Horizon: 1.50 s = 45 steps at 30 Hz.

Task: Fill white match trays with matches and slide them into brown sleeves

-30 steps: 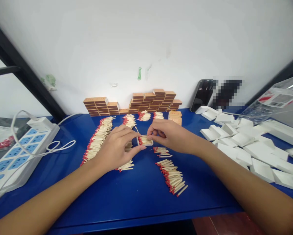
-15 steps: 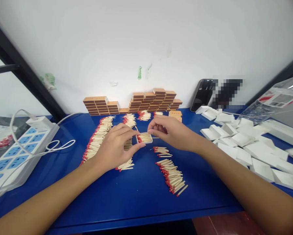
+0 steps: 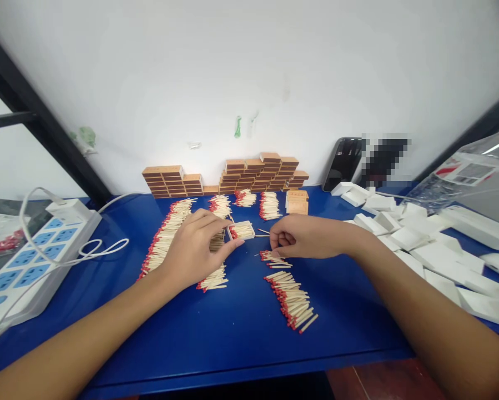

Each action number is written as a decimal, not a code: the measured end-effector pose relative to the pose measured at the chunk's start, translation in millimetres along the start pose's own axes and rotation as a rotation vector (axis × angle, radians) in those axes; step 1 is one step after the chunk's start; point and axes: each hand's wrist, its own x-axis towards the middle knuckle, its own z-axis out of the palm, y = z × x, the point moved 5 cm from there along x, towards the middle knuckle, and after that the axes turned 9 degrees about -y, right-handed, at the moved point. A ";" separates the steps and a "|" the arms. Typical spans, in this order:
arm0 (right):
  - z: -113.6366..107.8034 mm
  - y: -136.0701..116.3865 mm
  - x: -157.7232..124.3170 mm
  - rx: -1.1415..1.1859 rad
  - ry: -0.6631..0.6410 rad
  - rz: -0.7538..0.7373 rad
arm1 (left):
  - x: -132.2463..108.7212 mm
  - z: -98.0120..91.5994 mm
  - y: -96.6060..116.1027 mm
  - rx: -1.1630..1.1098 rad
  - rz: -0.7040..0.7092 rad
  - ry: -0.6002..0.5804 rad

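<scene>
Between thumb and fingers, my left hand (image 3: 199,241) grips a small white matchbox tray (image 3: 249,236) with red-headed matches (image 3: 241,228) lying in it. My right hand (image 3: 293,236) is to the right of the tray, apart from it. Its fingers are curled together, with the tips just above a small group of matches (image 3: 278,263); whether they pinch one is hidden. A couple of loose matches (image 3: 262,235) lie between the tray and my right fingers. Below is a larger pile of matches (image 3: 293,300). Another row of matches (image 3: 166,236) is partly behind my left hand.
Stacked matchboxes (image 3: 257,175) line the wall, with more piles in front and orange box sleeves (image 3: 297,201) nearby. White trays (image 3: 416,236) are heaped at right, beside a phone (image 3: 343,164) and plastic bag (image 3: 461,166). A power strip (image 3: 36,255) lies left on the blue table (image 3: 232,344).
My right hand has moved from the tray's right end, right and down to the small group of matches. The tray has shifted slightly left and up in my left hand.
</scene>
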 end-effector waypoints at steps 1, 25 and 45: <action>0.7 -0.3 0.1 0.002 -0.011 0.007 | 0.0 0.2 0.0 0.001 0.001 -0.001; -6.9 1.6 3.5 0.002 0.162 -0.081 | 0.9 4.6 -0.6 0.001 -0.024 -0.108; 4.1 -31.9 8.5 0.004 0.344 -0.269 | -1.3 12.8 6.1 -0.017 0.018 -0.252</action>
